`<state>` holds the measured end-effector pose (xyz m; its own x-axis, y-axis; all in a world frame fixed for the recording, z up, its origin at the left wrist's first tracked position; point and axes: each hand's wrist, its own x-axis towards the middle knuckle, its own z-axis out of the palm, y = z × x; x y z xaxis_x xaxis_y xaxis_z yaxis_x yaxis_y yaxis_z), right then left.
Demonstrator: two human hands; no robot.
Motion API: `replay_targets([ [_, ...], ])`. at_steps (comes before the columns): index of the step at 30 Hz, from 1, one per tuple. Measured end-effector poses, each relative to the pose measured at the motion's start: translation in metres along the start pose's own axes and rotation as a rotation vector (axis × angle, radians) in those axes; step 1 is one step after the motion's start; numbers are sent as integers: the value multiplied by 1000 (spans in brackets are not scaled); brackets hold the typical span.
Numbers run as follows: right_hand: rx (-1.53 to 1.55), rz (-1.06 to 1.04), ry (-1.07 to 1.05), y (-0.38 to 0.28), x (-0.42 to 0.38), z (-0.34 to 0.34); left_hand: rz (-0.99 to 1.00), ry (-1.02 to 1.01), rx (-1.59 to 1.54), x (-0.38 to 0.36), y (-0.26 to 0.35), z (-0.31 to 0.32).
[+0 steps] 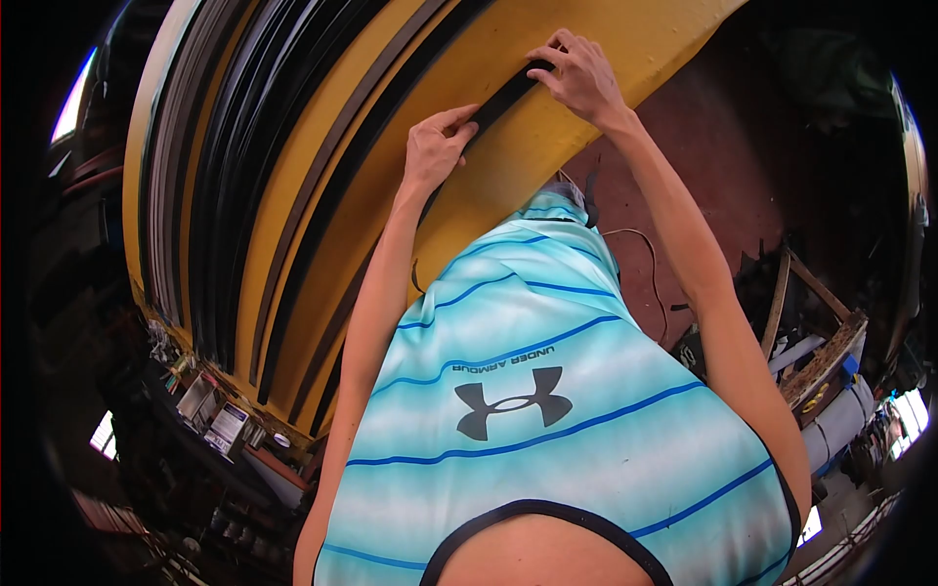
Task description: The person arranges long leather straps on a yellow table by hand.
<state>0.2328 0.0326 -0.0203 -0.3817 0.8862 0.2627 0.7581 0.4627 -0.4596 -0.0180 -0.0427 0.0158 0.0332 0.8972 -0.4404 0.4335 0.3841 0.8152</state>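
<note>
Yellow counter (586, 107): large painted surface, fills the upper half of the head view and curves with the lens. Long dark strips (244, 176) lie side by side over its left part, running lengthwise.

Person's torso, striped light-blue sleeveless shirt (547, 410), occupies the lower centre. Both arms are bare and extended forward over the counter.

Black strip (503, 98): single narrow band lying flat on the bare yellow area, near the counter's right edge, apart from the stack of strips at left. It runs diagonally, its upper end under the right hand, its lower run passing under the left hand.

Right hand (578, 73): arm nearly straight, wrist bent, palm down. Fingers curled, tips pressing on the strip's upper end; grasp looks like a pinch at the strip's edge.

Left hand (437, 146): elbow slightly bent, palm down, just below the right hand along the strip. Fingers and thumb closed on the strip, holding it against the counter.

Small clutter (220, 415): boxes and odd items below the counter's lower-left edge, too small to identify.
</note>
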Motion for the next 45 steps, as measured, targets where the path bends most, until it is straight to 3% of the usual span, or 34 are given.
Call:
replay_targets([
  [14,-65,92,24,-17,-11,0,-9,-14,4,2,-4,0],
  [21,-98,4,71,-40,-29,15,-6,-3,13,0,-3,1],
  [28,-22,-88,-118,-71,-62,33,23,8,-25,2,-9,2],
  [45,-80,-88,-155,-68,-66,41,39,32,2,2,-9,2],
])
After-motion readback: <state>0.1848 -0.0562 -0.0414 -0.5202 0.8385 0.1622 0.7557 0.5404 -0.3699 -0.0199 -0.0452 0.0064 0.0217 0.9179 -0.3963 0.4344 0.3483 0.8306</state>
